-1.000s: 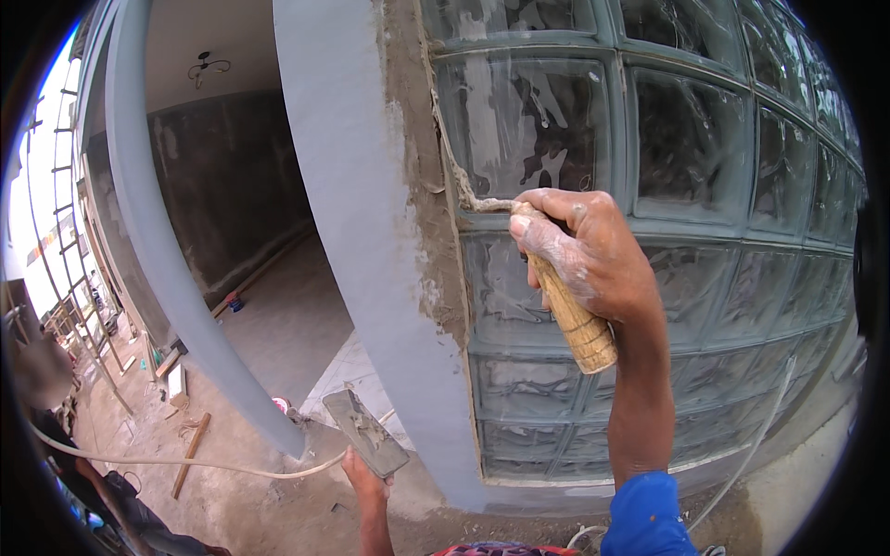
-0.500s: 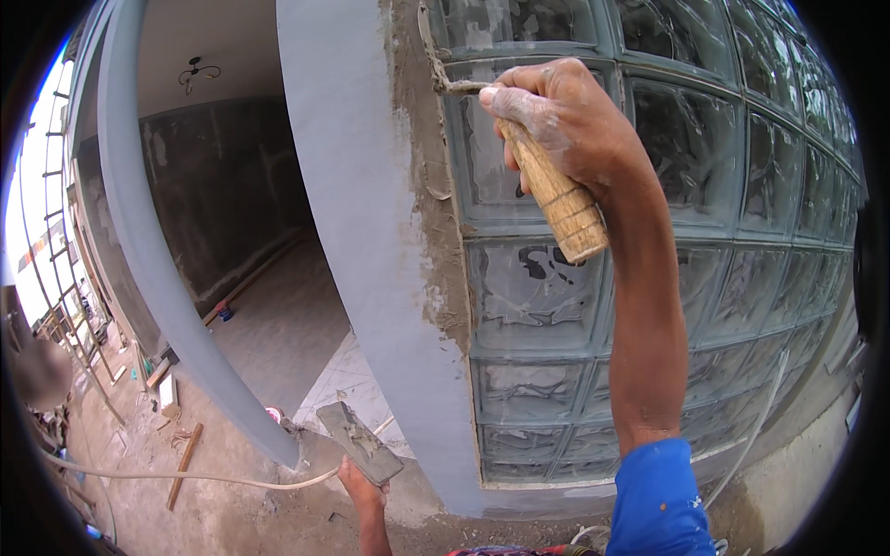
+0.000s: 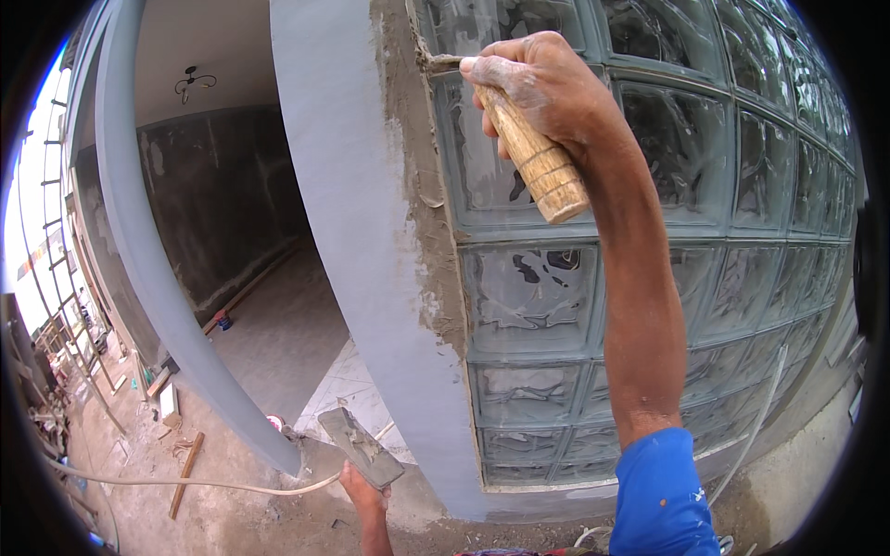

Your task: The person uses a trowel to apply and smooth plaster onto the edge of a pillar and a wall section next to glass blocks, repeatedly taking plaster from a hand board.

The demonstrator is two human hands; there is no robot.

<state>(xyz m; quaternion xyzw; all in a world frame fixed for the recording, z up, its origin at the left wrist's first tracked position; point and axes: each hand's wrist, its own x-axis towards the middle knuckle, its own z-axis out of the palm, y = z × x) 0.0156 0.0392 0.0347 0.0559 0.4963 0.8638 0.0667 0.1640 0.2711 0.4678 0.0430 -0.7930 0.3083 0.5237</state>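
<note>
My right hand (image 3: 547, 97) is raised and closed around the wooden handle of a trowel (image 3: 538, 162). The thin metal end, smeared with mortar, points left and touches the upper edge of the glass blocks (image 3: 533, 301). Along that edge runs a rough strip of grey mortar (image 3: 428, 222) beside the pale blue-grey wall (image 3: 338, 185). Lower down, my left hand (image 3: 363, 491) grips a flat rectangular mortar-smeared board (image 3: 360, 447) from below. Wet-looking mortar lies on its upper face. The board's underside and most left fingers are hidden.
A doorway to a dark room stands left, framed by a curved blue-grey post (image 3: 153, 241). A pale hose (image 3: 213, 483) crosses the ground, near a wooden strip (image 3: 187, 474) and a white block (image 3: 169, 405). Another pale hose (image 3: 756, 431) leans against the glass blocks.
My right hand and the trowel have moved up and slightly left along the mortared edge. My left hand holds the board in nearly the same place.
</note>
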